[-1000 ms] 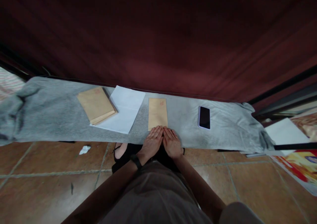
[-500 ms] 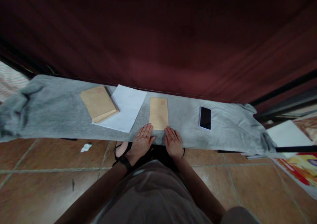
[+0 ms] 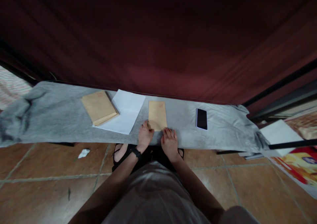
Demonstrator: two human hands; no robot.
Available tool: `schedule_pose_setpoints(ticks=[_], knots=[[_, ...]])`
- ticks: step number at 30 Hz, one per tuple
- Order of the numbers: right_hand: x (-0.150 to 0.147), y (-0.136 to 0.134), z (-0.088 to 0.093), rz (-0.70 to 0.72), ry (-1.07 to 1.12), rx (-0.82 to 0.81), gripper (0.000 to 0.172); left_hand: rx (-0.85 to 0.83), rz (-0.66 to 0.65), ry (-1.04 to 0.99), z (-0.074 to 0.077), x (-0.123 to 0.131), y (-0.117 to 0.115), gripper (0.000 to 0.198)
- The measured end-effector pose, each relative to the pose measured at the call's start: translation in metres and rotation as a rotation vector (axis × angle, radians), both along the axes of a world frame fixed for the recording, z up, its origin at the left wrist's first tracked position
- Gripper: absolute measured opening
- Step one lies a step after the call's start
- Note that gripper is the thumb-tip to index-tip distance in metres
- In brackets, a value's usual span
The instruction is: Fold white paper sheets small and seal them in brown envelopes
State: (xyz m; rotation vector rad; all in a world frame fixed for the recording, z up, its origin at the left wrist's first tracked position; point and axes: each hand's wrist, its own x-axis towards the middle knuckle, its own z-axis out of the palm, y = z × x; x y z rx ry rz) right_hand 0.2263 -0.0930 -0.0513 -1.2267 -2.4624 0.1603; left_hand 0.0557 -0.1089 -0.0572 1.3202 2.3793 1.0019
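A small brown paper envelope [image 3: 157, 114] with faint red print at its far right corner lies on the grey cloth. My left hand [image 3: 145, 135] is at its near left corner, fingers along the side edge and thumb on the near edge, closed on the paper. At the near right corner, my right hand [image 3: 169, 141] has its fingers bent over the edge; what its thumb does underneath is hard to see. A stack of similar brown envelopes [image 3: 99, 107] rests to the left, partly over white paper [image 3: 128, 108].
A phone [image 3: 201, 119] lies on the right part of the narrow cloth-covered bench [image 3: 59, 118]. Dark red fabric [image 3: 158, 46] hangs behind it. On the tiled floor is a crumpled white scrap [image 3: 84, 153]; a white sheet [image 3: 279, 136] shows at the far right.
My hands lay flat with straight fingers at the envelope's near edge. Now the fingers are bent, and my left hand has turned in around the near left corner. The view has shifted slightly.
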Motion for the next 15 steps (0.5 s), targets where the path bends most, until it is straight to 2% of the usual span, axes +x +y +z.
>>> schedule_pose_setpoints(ticks=[4, 6, 9, 11, 13, 15], knots=[[-0.006, 0.001, 0.005, -0.017, -0.027, 0.0, 0.038, 0.082, 0.063, -0.466, 0.0, -0.01, 0.009, 0.057], [-0.01, 0.002, 0.011, -0.04, -0.05, -0.013, 0.036, 0.141, 0.042, -0.596, 0.005, -0.007, 0.009, 0.049], [-0.014, 0.004, 0.021, -0.08, -0.083, -0.038, 0.034, 0.195, -0.024, -0.657, 0.018, 0.007, 0.008, 0.039], [-0.015, 0.008, 0.027, -0.1, -0.073, -0.085, 0.031, 0.223, -0.073, -0.693, 0.03, 0.02, 0.007, 0.04], [-0.014, 0.015, 0.032, -0.131, 0.017, -0.164, 0.03, 0.255, -0.129, -0.725, 0.044, 0.03, 0.007, 0.046], [-0.011, 0.023, 0.034, -0.181, 0.223, -0.283, 0.027, 0.318, -0.187, -0.723, 0.056, 0.035, 0.005, 0.047]])
